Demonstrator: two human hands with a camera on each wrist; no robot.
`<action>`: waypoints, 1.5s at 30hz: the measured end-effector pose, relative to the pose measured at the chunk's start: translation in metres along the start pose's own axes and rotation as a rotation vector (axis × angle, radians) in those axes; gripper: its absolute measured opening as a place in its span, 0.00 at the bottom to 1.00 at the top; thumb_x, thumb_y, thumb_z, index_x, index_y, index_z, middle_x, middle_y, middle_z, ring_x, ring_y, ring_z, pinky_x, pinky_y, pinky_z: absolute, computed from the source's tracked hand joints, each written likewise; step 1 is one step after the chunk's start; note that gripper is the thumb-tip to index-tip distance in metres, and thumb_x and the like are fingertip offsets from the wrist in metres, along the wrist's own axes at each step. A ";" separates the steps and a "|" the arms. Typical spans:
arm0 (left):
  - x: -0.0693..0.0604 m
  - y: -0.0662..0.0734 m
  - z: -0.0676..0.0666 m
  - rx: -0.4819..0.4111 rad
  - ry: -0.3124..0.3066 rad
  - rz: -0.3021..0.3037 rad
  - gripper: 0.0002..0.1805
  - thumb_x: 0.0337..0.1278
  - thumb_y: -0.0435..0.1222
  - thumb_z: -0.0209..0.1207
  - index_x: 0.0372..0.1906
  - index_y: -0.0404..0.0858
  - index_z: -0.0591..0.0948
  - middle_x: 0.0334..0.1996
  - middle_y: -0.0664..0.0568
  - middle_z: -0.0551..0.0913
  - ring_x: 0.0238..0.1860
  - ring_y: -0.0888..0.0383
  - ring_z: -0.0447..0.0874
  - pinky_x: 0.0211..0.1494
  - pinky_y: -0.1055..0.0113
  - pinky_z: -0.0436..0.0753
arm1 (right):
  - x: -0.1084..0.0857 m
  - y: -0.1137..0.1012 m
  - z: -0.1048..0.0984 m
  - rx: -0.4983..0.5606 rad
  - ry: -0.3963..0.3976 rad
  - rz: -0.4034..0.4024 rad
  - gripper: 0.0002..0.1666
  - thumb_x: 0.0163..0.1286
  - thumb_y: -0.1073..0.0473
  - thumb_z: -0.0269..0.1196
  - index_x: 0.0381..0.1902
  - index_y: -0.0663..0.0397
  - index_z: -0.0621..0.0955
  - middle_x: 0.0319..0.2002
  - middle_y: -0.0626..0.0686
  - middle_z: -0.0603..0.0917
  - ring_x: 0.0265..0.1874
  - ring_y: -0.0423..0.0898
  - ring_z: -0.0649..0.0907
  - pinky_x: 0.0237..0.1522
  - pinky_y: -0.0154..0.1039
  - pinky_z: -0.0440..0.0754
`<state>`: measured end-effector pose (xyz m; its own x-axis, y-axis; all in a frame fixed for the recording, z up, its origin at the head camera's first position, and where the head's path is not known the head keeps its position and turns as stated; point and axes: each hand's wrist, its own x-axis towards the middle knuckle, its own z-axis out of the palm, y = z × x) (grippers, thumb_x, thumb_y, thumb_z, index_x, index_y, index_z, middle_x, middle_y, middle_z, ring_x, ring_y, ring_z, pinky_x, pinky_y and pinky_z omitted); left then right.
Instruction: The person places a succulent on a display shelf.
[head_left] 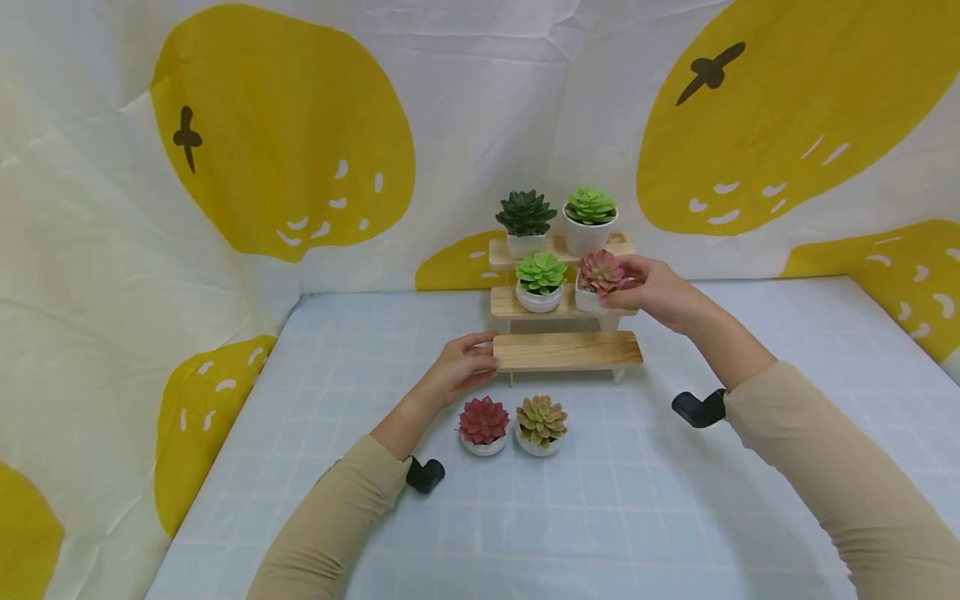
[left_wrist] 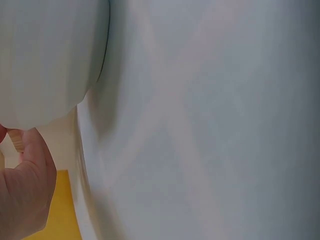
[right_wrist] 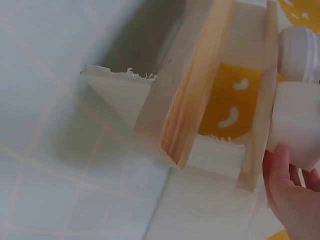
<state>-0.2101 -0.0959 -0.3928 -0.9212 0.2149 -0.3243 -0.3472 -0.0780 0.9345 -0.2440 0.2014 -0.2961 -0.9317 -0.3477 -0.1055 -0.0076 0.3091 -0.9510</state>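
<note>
A three-tier wooden stand [head_left: 567,352] is at the centre of the head view. My left hand [head_left: 462,367] grips the left end of its lowest shelf. On the middle shelf's right side, my right hand [head_left: 660,292] holds the pink succulent [head_left: 600,272] by its white pot [right_wrist: 297,122]. Beside it on that shelf is a bright green succulent [head_left: 541,275]. The top shelf carries a dark green succulent [head_left: 527,214] and a light green one [head_left: 591,206]. In the left wrist view my left hand [left_wrist: 27,185] is partly hidden by a large pale shape.
In front of the stand, a red succulent [head_left: 483,421] and a yellowish one [head_left: 542,421] stand side by side in white pots on the pale blue gridded cloth [head_left: 600,517]. Behind the stand hangs a white cloth [head_left: 480,108] with yellow shapes. Black wrist pieces show below both forearms.
</note>
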 end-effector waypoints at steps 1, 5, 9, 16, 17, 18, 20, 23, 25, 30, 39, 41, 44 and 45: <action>0.000 0.000 0.000 0.002 -0.003 0.002 0.27 0.55 0.21 0.56 0.62 0.34 0.70 0.48 0.39 0.76 0.37 0.58 0.78 0.43 0.67 0.82 | 0.001 0.000 0.000 0.007 0.003 0.000 0.36 0.60 0.67 0.64 0.63 0.66 0.62 0.46 0.48 0.73 0.44 0.41 0.73 0.44 0.28 0.76; -0.001 0.001 0.000 0.009 -0.008 0.001 0.27 0.55 0.22 0.56 0.63 0.34 0.70 0.48 0.39 0.76 0.37 0.58 0.78 0.45 0.66 0.81 | 0.001 0.000 0.000 0.042 0.022 0.004 0.36 0.59 0.68 0.64 0.63 0.66 0.61 0.48 0.50 0.72 0.45 0.41 0.73 0.44 0.27 0.76; -0.001 0.000 0.000 0.011 -0.005 0.004 0.27 0.55 0.22 0.56 0.62 0.34 0.70 0.48 0.39 0.76 0.37 0.58 0.77 0.44 0.67 0.82 | 0.003 0.003 0.000 0.096 0.037 0.003 0.36 0.58 0.70 0.64 0.62 0.65 0.61 0.49 0.51 0.70 0.46 0.41 0.73 0.44 0.27 0.76; -0.001 0.001 0.000 0.008 0.007 0.000 0.27 0.54 0.22 0.56 0.62 0.35 0.71 0.49 0.39 0.77 0.37 0.57 0.78 0.41 0.69 0.82 | 0.002 0.005 0.001 0.179 0.064 -0.004 0.31 0.58 0.72 0.64 0.56 0.53 0.65 0.47 0.50 0.70 0.44 0.40 0.73 0.41 0.27 0.77; -0.001 0.001 0.000 0.006 0.007 -0.002 0.27 0.54 0.22 0.56 0.62 0.35 0.71 0.49 0.39 0.77 0.37 0.57 0.78 0.40 0.69 0.82 | 0.001 0.005 0.001 0.185 0.065 -0.006 0.30 0.58 0.72 0.64 0.55 0.52 0.65 0.46 0.49 0.71 0.44 0.40 0.74 0.41 0.27 0.77; -0.001 0.001 0.000 0.010 0.007 0.001 0.27 0.55 0.22 0.56 0.62 0.35 0.71 0.49 0.39 0.77 0.37 0.57 0.78 0.40 0.69 0.82 | 0.001 0.006 0.001 0.190 0.066 -0.007 0.30 0.58 0.72 0.64 0.55 0.52 0.65 0.46 0.49 0.71 0.43 0.40 0.74 0.41 0.27 0.78; -0.001 0.001 0.000 0.010 0.008 -0.001 0.27 0.54 0.22 0.56 0.62 0.35 0.71 0.49 0.39 0.76 0.37 0.57 0.78 0.40 0.69 0.82 | 0.001 0.006 0.001 0.201 0.068 -0.006 0.31 0.58 0.72 0.64 0.56 0.53 0.65 0.47 0.49 0.71 0.43 0.40 0.74 0.41 0.27 0.78; -0.002 0.001 0.000 0.014 0.007 0.000 0.28 0.54 0.22 0.56 0.62 0.35 0.70 0.50 0.38 0.76 0.38 0.57 0.78 0.41 0.69 0.82 | 0.000 0.006 0.002 0.202 0.074 -0.004 0.32 0.58 0.72 0.64 0.57 0.55 0.64 0.47 0.50 0.71 0.42 0.40 0.75 0.41 0.27 0.78; -0.002 0.001 0.000 0.014 0.006 -0.004 0.28 0.54 0.22 0.56 0.62 0.36 0.71 0.50 0.39 0.76 0.38 0.57 0.78 0.41 0.69 0.82 | 0.000 0.005 0.002 0.194 0.075 -0.004 0.31 0.58 0.72 0.63 0.57 0.55 0.64 0.47 0.50 0.70 0.42 0.40 0.74 0.41 0.27 0.78; -0.001 0.001 0.000 0.025 0.007 -0.001 0.28 0.54 0.22 0.56 0.63 0.35 0.70 0.51 0.38 0.76 0.39 0.57 0.78 0.42 0.68 0.82 | -0.003 0.004 -0.001 0.163 0.073 -0.012 0.31 0.59 0.71 0.63 0.57 0.53 0.65 0.47 0.49 0.70 0.44 0.42 0.72 0.41 0.27 0.78; -0.001 0.002 0.000 0.016 0.003 0.009 0.28 0.55 0.21 0.55 0.63 0.34 0.70 0.51 0.37 0.76 0.39 0.56 0.78 0.43 0.67 0.82 | -0.013 0.004 -0.008 0.091 0.075 -0.005 0.32 0.61 0.66 0.63 0.61 0.55 0.63 0.48 0.51 0.70 0.48 0.43 0.72 0.44 0.26 0.76; -0.001 0.002 0.000 0.012 0.002 0.007 0.28 0.55 0.22 0.56 0.62 0.34 0.70 0.51 0.37 0.76 0.39 0.56 0.78 0.43 0.68 0.82 | -0.017 0.006 -0.010 0.085 0.067 -0.003 0.33 0.62 0.66 0.63 0.62 0.56 0.62 0.49 0.51 0.71 0.49 0.44 0.73 0.45 0.26 0.76; -0.002 0.001 0.000 0.009 0.002 0.005 0.27 0.55 0.22 0.56 0.62 0.35 0.70 0.50 0.38 0.76 0.39 0.57 0.78 0.42 0.68 0.82 | -0.024 0.009 -0.013 0.068 0.047 0.001 0.34 0.63 0.65 0.63 0.64 0.58 0.61 0.52 0.54 0.71 0.51 0.45 0.73 0.46 0.26 0.76; -0.002 0.001 0.000 0.009 0.003 0.005 0.27 0.55 0.22 0.56 0.62 0.35 0.70 0.50 0.38 0.76 0.39 0.56 0.78 0.42 0.68 0.82 | -0.026 0.010 -0.014 0.059 0.038 0.002 0.35 0.63 0.64 0.63 0.64 0.59 0.60 0.54 0.55 0.70 0.52 0.46 0.72 0.47 0.26 0.76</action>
<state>-0.2090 -0.0965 -0.3910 -0.9235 0.2112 -0.3203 -0.3412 -0.0705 0.9373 -0.2250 0.2260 -0.2992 -0.9446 -0.3134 -0.0974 0.0144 0.2569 -0.9663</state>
